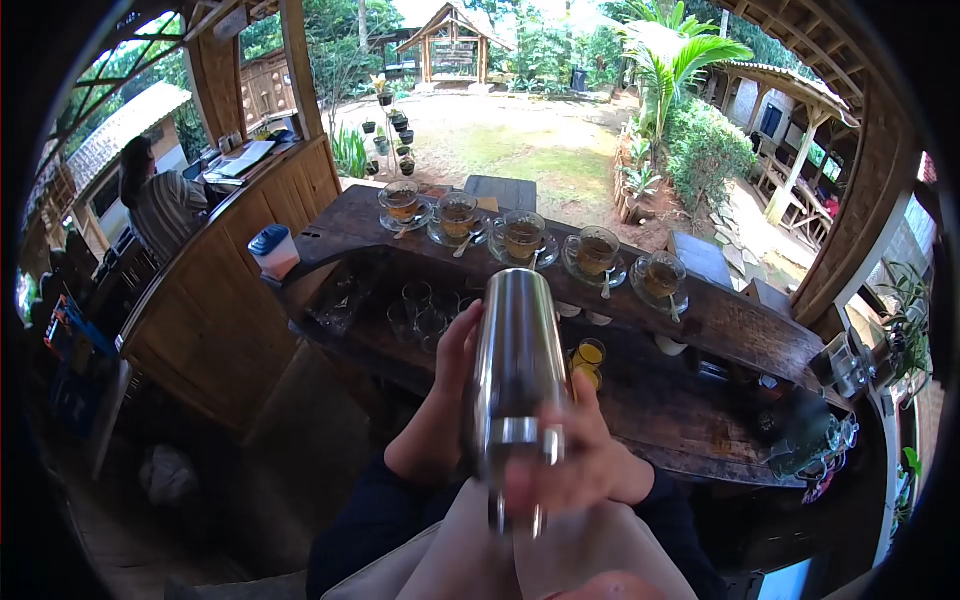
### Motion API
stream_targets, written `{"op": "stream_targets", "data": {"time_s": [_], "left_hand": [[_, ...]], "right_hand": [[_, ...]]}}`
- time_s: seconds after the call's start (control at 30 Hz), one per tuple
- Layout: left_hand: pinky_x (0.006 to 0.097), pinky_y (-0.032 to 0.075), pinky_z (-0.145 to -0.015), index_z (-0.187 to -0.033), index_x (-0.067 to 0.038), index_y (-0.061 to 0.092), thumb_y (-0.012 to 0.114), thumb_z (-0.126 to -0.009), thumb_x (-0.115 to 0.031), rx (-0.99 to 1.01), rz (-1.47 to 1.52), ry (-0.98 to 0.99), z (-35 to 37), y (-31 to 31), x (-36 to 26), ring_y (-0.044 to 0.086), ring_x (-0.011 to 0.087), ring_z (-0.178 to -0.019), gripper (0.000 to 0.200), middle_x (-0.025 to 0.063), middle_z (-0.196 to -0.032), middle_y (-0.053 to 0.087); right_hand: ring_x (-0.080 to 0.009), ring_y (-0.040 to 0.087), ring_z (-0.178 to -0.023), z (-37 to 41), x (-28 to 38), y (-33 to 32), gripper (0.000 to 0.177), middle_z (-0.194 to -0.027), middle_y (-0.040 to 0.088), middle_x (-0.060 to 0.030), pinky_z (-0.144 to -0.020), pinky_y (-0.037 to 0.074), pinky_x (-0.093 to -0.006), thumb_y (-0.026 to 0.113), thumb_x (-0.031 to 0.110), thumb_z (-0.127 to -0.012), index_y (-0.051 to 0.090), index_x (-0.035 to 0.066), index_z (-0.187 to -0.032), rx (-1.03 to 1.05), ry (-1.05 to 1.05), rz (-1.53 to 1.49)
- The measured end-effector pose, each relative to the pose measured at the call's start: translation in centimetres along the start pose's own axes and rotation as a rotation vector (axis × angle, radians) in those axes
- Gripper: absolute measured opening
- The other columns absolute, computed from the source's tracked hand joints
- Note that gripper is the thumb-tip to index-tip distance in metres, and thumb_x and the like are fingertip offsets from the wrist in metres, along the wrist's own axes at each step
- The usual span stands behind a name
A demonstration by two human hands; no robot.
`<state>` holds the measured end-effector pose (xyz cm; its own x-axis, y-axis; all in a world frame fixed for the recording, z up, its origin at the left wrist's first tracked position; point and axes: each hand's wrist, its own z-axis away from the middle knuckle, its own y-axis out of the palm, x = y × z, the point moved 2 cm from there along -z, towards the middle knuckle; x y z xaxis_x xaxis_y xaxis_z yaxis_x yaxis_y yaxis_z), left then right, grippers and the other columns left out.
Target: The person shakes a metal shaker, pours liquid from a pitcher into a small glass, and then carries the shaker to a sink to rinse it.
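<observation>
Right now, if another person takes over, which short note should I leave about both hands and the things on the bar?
Left hand: wrapped on the side of the metal shaker, held above the lower counter.
Right hand: grips the shaker's near end.
Things: five filled cups on saucers stand in a row on the upper counter; two small glasses of yellow drink just beyond the shaker; empty glasses on the lower counter.
Done: the five cups are filled.
Left: the empty glasses are unfilled; the shaker's content is hidden.
</observation>
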<state>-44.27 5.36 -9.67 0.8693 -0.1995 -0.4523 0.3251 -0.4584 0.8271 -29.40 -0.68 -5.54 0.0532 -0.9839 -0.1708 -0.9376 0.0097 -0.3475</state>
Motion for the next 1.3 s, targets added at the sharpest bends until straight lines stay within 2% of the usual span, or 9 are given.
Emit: {"op": "stream_targets", "data": {"time_s": [0.13, 0.3, 0.37, 0.57, 0.63, 0.87, 0.97, 1.13, 1.3], "left_hand": [[0.0475, 0.053, -0.086, -0.142, -0.004, 0.029, 0.049, -0.088, -0.056, 0.352, -0.049, 0.292, 0.1, -0.7, 1.0, 0.053, 0.0376, -0.114, 0.078, 0.0198, -0.142, 0.034], [0.0404, 0.054, -0.08, -0.116, 0.0, 0.056, 0.047, -0.09, -0.046, -0.487, 0.194, 0.076, -2.4, -7.4, 2.1, 0.064, 0.0296, -0.093, 0.054, 0.0174, -0.106, 0.064], [0.0409, 0.054, -0.08, -0.114, 0.0, 0.057, 0.048, -0.09, -0.044, -0.372, 0.295, 0.02, -2.3, -4.9, 2.1, 0.065, 0.0293, -0.092, 0.051, 0.017, -0.103, 0.065], [0.0494, 0.054, -0.082, -0.136, -0.014, 0.038, 0.069, -0.08, -0.047, 0.552, 0.018, 0.398, -2.1, 3.0, 1.6, 0.054, 0.0408, -0.108, 0.072, 0.0163, -0.143, 0.029], [0.0503, 0.053, -0.085, -0.138, -0.016, 0.036, 0.07, -0.08, -0.045, 0.447, 0.19, 0.177, -1.1, 1.8, 2.3, 0.05, 0.0404, -0.114, 0.073, 0.0165, -0.142, 0.03], [0.0395, 0.052, -0.086, -0.115, -0.009, 0.056, 0.044, -0.093, -0.039, -0.4, 0.251, 0.01, -3.2, -4.7, 4.2, 0.06, 0.0243, -0.102, 0.039, 0.0123, -0.109, 0.062], [0.0409, 0.053, -0.087, -0.132, -0.002, 0.041, 0.047, -0.092, -0.049, -0.148, 0.31, -0.229, -2.1, -0.3, 2.5, 0.058, 0.0293, -0.108, 0.063, 0.0204, -0.127, 0.049], [0.047, 0.049, -0.092, -0.144, -0.004, 0.022, 0.059, -0.084, -0.055, 0.376, 0.048, 0.035, -0.7, 0.1, 2.4, 0.048, 0.0383, -0.121, 0.087, 0.0259, -0.143, 0.029], [0.0388, 0.054, -0.082, -0.121, -0.002, 0.053, 0.043, -0.094, -0.039, -0.198, 0.23, 0.088, -2.4, -6.2, 2.6, 0.063, 0.0281, -0.098, 0.047, 0.0189, -0.109, 0.062]], "right_hand": [[-0.0305, 0.045, -0.124, 0.8, 0.1, -0.3, 0.039, -0.121, 0.053, 0.0122, -0.102, 0.03, -0.0575, 0.07, 0.014, -0.073, 0.061, 0.027, -0.109, -0.109, -0.439, 0.016], [-0.0407, 0.042, -0.124, 3.9, -5.9, 2.3, 0.051, -0.124, 0.054, -0.0158, -0.103, 0.03, -0.0556, 0.071, 0.028, -0.074, 0.056, 0.006, -0.117, -0.122, 0.742, -0.233], [-0.0388, 0.044, -0.124, 2.8, -6.0, 0.4, 0.051, -0.124, 0.053, -0.0177, -0.105, 0.027, -0.0561, 0.074, 0.024, -0.072, 0.057, 0.007, -0.116, -0.172, 0.746, -0.246], [-0.0309, 0.048, -0.121, 0.0, 0.6, -0.2, 0.037, -0.123, 0.057, 0.0047, -0.103, 0.029, -0.0555, 0.066, 0.012, -0.076, 0.061, 0.022, -0.111, -0.152, -0.358, 0.023], [-0.0301, 0.049, -0.12, 0.0, 0.9, -0.4, 0.037, -0.122, 0.057, 0.0086, -0.102, 0.031, -0.055, 0.064, 0.011, -0.076, 0.061, 0.024, -0.111, -0.174, -0.548, 0.11], [-0.0303, 0.051, -0.117, 2.5, -6.8, 0.8, 0.035, -0.12, 0.057, -0.0092, -0.098, 0.036, -0.0524, 0.071, 0.017, -0.071, 0.062, 0.014, -0.105, -0.265, 0.846, -0.129], [-0.0273, 0.054, -0.114, -0.3, -1.9, -1.2, 0.035, -0.116, 0.06, -0.0033, -0.098, 0.036, -0.0507, 0.073, 0.011, -0.07, 0.063, 0.016, -0.103, 0.029, 0.24, 0.115], [-0.0203, 0.058, -0.109, 0.2, 0.6, 1.5, 0.031, -0.107, 0.063, 0.0081, -0.097, 0.035, -0.0561, 0.07, 0.014, -0.074, 0.063, 0.022, -0.103, -0.477, -0.616, 0.041], [-0.0378, 0.051, -0.116, 2.3, -6.7, 2.1, 0.051, -0.12, 0.055, -0.0172, -0.097, 0.038, -0.0528, 0.071, 0.027, -0.072, 0.056, 0.004, -0.115, -0.059, 0.613, -0.093]]}}
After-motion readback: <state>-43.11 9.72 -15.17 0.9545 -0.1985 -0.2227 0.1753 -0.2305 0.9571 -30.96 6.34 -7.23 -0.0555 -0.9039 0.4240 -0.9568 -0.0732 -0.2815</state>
